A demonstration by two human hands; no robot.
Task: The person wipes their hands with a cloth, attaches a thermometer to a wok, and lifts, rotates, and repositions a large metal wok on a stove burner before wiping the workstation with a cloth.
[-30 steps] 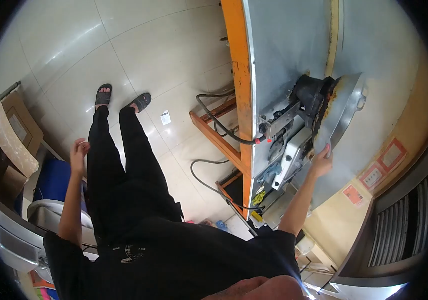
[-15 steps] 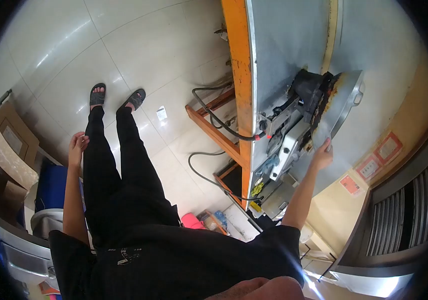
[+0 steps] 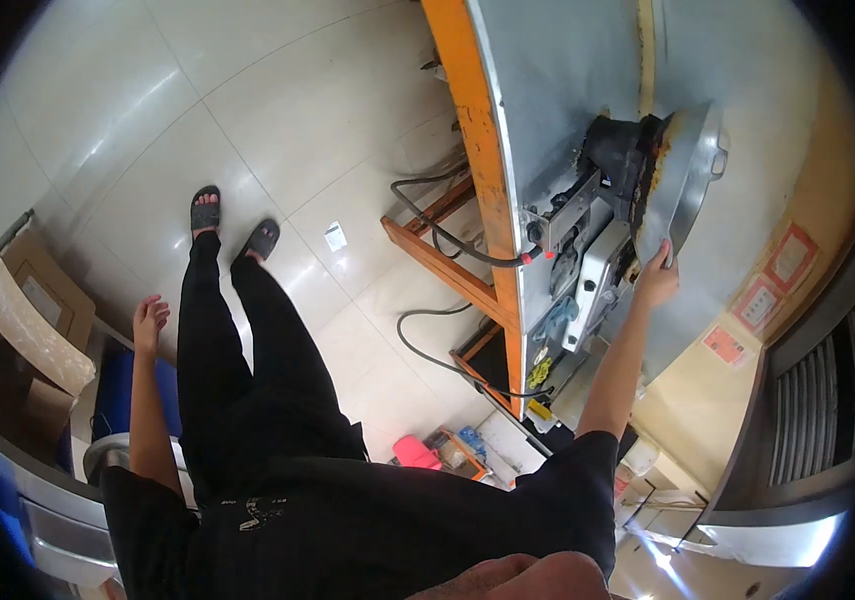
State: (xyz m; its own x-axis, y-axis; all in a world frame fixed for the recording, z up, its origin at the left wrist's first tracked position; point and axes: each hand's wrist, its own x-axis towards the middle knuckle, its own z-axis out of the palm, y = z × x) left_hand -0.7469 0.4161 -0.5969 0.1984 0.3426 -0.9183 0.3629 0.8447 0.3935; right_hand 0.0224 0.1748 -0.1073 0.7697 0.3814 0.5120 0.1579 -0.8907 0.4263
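Note:
My right hand [image 3: 658,278] is closed on the near handle of a large metal wok [image 3: 690,190]. The wok's outside is blackened and rusty where it meets a dark burner [image 3: 616,150]. Its other loop handle shows at the far side. My left hand [image 3: 151,315] hangs beside my left leg, with its fingers apart and slightly curled, holding nothing. Faint steam or haze blurs the area around the wok.
Next to the burner is a white stove unit [image 3: 596,285] on a metal-topped table with an orange edge [image 3: 488,130]. Black hoses [image 3: 428,312] hang below. Cardboard boxes [image 3: 48,280] stand at left. A pink object [image 3: 416,452] and a paper scrap [image 3: 336,236] lie on the floor.
The view has shifted slightly. My right hand stays on the wok's handle, and my left hand still hangs at my side.

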